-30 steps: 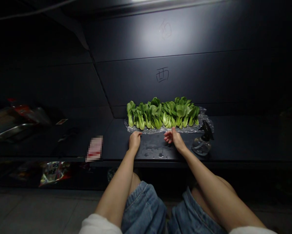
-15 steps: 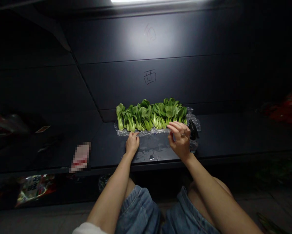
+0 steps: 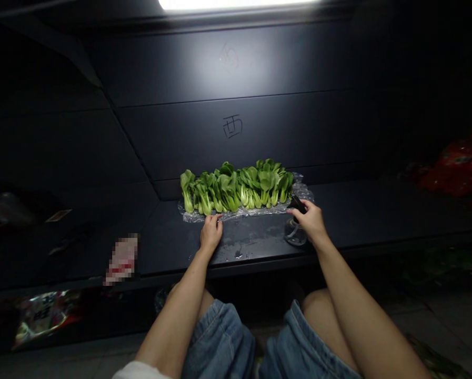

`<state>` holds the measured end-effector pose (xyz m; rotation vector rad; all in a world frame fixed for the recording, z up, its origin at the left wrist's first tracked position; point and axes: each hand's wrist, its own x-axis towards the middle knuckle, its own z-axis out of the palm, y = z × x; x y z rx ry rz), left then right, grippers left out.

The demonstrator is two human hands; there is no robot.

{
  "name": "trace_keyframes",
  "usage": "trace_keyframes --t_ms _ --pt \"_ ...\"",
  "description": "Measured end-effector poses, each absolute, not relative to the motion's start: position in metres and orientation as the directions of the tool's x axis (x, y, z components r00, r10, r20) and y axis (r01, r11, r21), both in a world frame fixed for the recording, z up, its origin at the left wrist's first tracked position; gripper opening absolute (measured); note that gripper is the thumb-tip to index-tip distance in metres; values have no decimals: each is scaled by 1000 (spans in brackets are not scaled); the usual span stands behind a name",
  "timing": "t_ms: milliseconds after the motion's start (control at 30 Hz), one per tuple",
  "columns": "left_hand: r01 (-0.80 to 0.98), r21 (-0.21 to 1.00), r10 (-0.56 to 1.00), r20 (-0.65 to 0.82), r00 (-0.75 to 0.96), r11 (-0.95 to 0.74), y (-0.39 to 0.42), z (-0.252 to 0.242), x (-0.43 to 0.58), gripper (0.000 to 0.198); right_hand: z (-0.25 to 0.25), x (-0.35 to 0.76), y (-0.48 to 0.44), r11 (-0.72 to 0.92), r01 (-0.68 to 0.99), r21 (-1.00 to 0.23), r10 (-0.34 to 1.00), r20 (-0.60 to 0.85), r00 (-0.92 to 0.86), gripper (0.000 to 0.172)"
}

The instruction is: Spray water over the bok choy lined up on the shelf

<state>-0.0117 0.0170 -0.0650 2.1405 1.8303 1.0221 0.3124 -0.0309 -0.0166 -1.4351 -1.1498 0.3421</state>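
Note:
Several heads of green bok choy stand side by side in a row on a crinkled sheet of clear plastic film, on a dark shelf. My left hand is at the film's front edge, below the left part of the row. Its fingers are curled in, and what they pinch, if anything, is hidden. To the right of the row, my right hand is closed around the black head of a spray bottle. The bottle's clear body shows beneath the hand, standing at the shelf's front.
Water drops lie on the shelf between my hands. A blurred-out item and a small card are at left. Red packages sit far right. Shiny packaging is below left. The back panel rises behind.
My right hand has moved from in front of the bok choy to the spray bottle and closed on its head. The bottle has shifted left and forward. My left hand stays near the film's edge.

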Motion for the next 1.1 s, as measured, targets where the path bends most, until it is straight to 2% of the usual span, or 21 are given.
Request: trace_keyframes --t_ms 67,200,333,433,500,600,667,733,833,933,1000,1100 --pt "810 526 916 399 34 -259 17 -65 -11 32 -16 305 -29 179 377 -909 756 372 539 36" --pt "788 524 910 401 107 -324 13 -65 -5 32 -14 283 -23 212 325 -921 699 376 609 31" --pt "773 508 895 413 168 -379 10 -66 2 33 -11 265 -20 232 255 -939 759 338 557 29" --pt "759 514 886 427 179 -401 12 -69 4 33 -7 263 -23 213 248 -945 848 305 433 27" --pt "743 529 882 439 174 -410 16 -71 4 33 -7 269 -28 218 271 -938 894 303 331 38" --pt "711 564 875 459 154 -420 26 -73 8 33 -12 286 -32 276 310 -910 926 338 169 73" --pt "710 575 878 459 133 -408 36 -73 14 34 -19 296 -31 292 337 -895 939 335 74 81" --pt "731 575 891 443 98 -367 47 -71 23 36 -26 302 -28 338 395 -854 925 379 27 78" --pt "765 574 898 440 15 -294 63 -66 40 41 -32 302 -20 386 430 -816 904 427 -2 64" --pt "796 558 903 428 -35 -234 75 -61 56 45 -34 295 -10 398 440 -805 887 460 39 54" --pt "820 511 896 444 4 -257 79 -60 64 46 -34 290 -4 420 483 -768 843 527 105 45" --pt "817 410 847 504 167 -405 80 -64 71 43 -33 279 1 428 556 -713 802 583 129 35"
